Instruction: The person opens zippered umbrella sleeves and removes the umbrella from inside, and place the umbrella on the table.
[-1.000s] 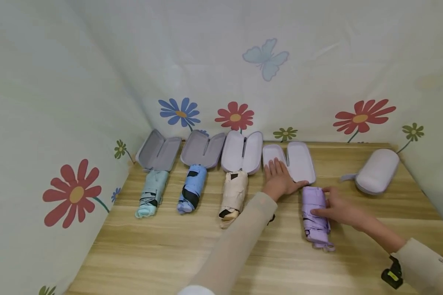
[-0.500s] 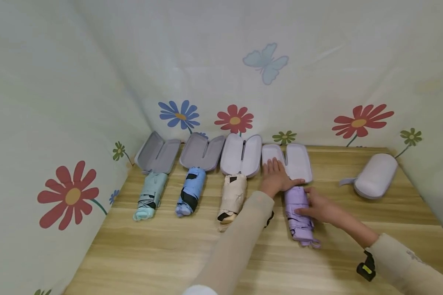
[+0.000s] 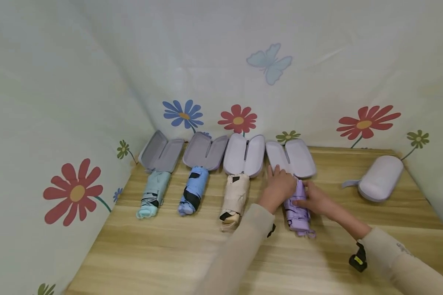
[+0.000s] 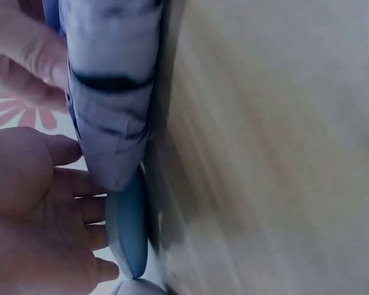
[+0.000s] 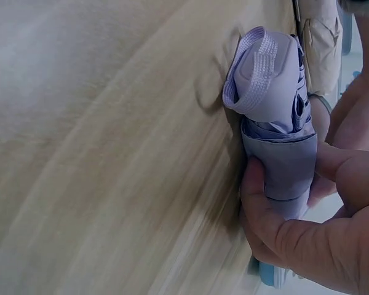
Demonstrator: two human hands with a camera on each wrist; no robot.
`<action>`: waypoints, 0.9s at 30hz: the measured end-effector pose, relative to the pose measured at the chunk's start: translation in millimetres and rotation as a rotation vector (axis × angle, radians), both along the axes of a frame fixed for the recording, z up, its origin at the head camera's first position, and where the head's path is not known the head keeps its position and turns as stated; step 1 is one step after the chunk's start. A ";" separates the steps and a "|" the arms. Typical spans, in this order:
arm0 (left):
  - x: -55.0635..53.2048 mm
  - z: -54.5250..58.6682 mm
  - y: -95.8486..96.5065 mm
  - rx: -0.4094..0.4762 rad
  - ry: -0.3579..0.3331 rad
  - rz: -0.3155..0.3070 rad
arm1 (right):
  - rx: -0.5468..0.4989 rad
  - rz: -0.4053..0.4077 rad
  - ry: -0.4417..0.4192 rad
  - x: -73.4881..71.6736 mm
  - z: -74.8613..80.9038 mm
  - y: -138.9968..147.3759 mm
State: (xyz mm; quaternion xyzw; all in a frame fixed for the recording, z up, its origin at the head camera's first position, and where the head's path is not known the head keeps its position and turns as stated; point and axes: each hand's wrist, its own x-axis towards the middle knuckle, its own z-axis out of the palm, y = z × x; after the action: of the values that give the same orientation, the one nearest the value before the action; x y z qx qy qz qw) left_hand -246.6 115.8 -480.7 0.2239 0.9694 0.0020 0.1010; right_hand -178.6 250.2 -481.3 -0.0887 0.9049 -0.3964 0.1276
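Observation:
A folded purple umbrella (image 3: 297, 215) lies lengthwise on the table, its far end against the front of an open pale lilac case (image 3: 300, 157). My right hand (image 3: 319, 200) grips the umbrella from the right side; the right wrist view shows thumb and fingers round its cloth (image 5: 289, 163) and a wrist loop (image 5: 258, 77) at the near end. At the umbrella's far end is my left hand (image 3: 279, 187). In the left wrist view its extended fingers touch the case (image 4: 130, 227), and its thumb is by the umbrella's tip (image 4: 115, 166). The head view hides its fingertips partly.
Leftward stand three more open cases, white (image 3: 244, 157), grey (image 3: 203, 151) and grey (image 3: 161, 155). Before them lie folded umbrellas: beige (image 3: 234, 196), blue (image 3: 194, 190) and mint (image 3: 154, 192). A closed lilac case (image 3: 381, 178) rests at right. Flower-print cloth (image 3: 206, 53) hangs behind.
The purple umbrella has slid left and up to the case in my right hand. My left hand has drawn back from inside the case to its front edge, and the case has turned slightly.

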 end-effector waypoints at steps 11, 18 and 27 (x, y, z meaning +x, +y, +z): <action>-12.2 -12.1 -6.6 0.134 0.010 0.161 | 0.071 -0.012 -0.025 -8.6 4.2 -3.1; -15.3 -12.0 -7.4 0.163 0.007 0.198 | 0.059 -0.022 -0.013 -16.0 5.4 -6.3; -0.8 -5.2 -4.8 0.094 0.028 0.176 | 0.034 -0.008 0.056 -21.4 3.3 -8.3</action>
State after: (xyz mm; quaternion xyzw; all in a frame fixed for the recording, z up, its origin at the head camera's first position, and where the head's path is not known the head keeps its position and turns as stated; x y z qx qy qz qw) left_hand -247.4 111.0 -485.9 0.1423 0.9855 0.0530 0.0763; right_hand -200.0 242.0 -478.0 -0.0937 0.9150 -0.3789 0.1021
